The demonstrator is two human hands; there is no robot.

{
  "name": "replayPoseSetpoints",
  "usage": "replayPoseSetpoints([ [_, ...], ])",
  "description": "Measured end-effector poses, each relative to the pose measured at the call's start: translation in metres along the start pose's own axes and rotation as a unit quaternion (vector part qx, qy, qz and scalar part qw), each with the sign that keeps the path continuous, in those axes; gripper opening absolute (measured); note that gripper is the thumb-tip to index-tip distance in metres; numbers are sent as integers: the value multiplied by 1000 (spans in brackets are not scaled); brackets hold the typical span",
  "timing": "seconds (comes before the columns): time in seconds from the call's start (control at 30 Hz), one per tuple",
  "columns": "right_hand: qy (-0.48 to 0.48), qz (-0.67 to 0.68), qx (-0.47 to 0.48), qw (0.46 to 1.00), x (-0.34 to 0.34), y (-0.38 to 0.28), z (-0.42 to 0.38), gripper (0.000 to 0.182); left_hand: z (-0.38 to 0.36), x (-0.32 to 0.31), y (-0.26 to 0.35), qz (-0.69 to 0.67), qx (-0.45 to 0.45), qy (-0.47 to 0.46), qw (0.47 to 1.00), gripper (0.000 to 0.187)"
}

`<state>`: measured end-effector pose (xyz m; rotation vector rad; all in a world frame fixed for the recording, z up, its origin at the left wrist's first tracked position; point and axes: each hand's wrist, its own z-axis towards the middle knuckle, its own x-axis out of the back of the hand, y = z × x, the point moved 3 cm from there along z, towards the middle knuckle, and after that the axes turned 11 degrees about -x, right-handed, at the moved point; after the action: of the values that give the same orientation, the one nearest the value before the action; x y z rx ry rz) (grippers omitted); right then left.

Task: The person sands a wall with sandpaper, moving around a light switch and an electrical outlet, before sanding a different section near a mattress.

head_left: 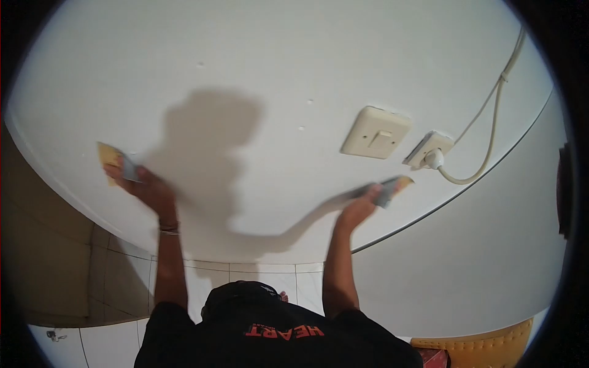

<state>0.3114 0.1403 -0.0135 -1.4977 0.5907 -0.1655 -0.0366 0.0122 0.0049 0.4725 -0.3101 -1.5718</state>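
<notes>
My left hand is raised to the white wall, its fingers closed on a folded piece of sandpaper that shows yellow and grey sides. On the other side, my right hand grips a second grey and yellow piece of sandpaper, just below the light switch and the wall socket. Both pieces overlap the wall surface in this view, and the right hand is slightly blurred. A thin bracelet circles the left wrist.
A white plug sits in the socket, and its cable loops up the right side. Small white spots dot the wall. White floor tiles lie below. A tufted yellow piece of furniture stands at lower right.
</notes>
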Motion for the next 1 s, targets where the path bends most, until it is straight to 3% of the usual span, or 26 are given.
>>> replayPoseSetpoints([
  [0.03,-18,-41,-90,995,-17,14,-17,54,-15,-9,3,1,-9,16,1000,75],
  [0.07,-39,-141,182,972,-41,17,-49,51,-35,-16,8,10,-19,-7,1000,74],
  [0.1,-57,-231,436,868,-63,30,-85,48,-60,-19,13,20,-31,-32,999,73],
  [0.17,-274,-429,464,725,-77,66,-132,51,-104,-13,11,123,-134,-205,962,77],
  [0.23,-194,-377,507,750,-57,110,-113,57,-91,4,-30,76,-108,-195,972,77],
  [0.27,-130,-397,493,763,-43,111,-89,54,-87,15,-49,28,-80,-185,979,76],
  [0.3,-51,-365,404,837,-28,95,-72,47,-57,21,-58,-83,-1,-108,991,74],
  [0.37,46,-112,274,954,-21,50,-46,45,-4,39,-75,-21,17,-97,995,75],
  [0.43,6,109,2,994,-30,19,-49,48,2,36,-78,-12,65,-120,991,76],
  [0.5,32,27,-20,999,-41,58,-48,46,-20,26,-59,-17,31,-84,996,76],
  [0.53,37,-54,179,982,-54,64,-75,46,-42,24,-52,-20,43,-120,992,76],
  [0.57,35,-131,373,918,-73,73,-104,45,-70,22,-48,-26,52,-151,987,76],
  [0.6,-57,-291,429,853,-75,92,-127,48,-95,23,-44,-3,32,-209,977,77],
  [0.63,-148,-437,466,755,-65,118,-143,52,-115,30,-52,-8,37,-211,977,77],
  [0.7,-148,-498,445,729,-21,171,-109,63,-135,41,-87,-40,94,-210,972,66],
  [0.73,-103,-404,256,872,3,182,-89,58,-122,58,-113,-14,107,-208,972,58],
  [0.77,-41,-317,232,919,15,169,-77,52,-102,74,-136,14,118,-206,971,51],
  [0.8,-5,-223,83,971,34,168,-53,51,-84,85,-156,47,237,-190,952,44],
  [0.83,38,-119,-70,990,47,173,-36,55,-72,94,-171,78,348,-176,918,40],
  [0.87,71,-31,-106,991,46,168,-23,54,-77,90,-179,71,339,-187,919,40],
  [0.9,106,60,-134,984,46,158,-18,53,-83,86,-181,144,182,-183,955,42],
  [0.93,80,32,-108,990,29,149,-30,51,-86,77,-173,205,20,-165,965,45],
  [0.97,58,4,-82,995,6,149,-41,50,-87,63,-142,81,147,-148,975,48],
  [1.0,-4,-83,-11,996,13,205,-28,51,-93,53,-97,-45,271,-136,952,50],
])
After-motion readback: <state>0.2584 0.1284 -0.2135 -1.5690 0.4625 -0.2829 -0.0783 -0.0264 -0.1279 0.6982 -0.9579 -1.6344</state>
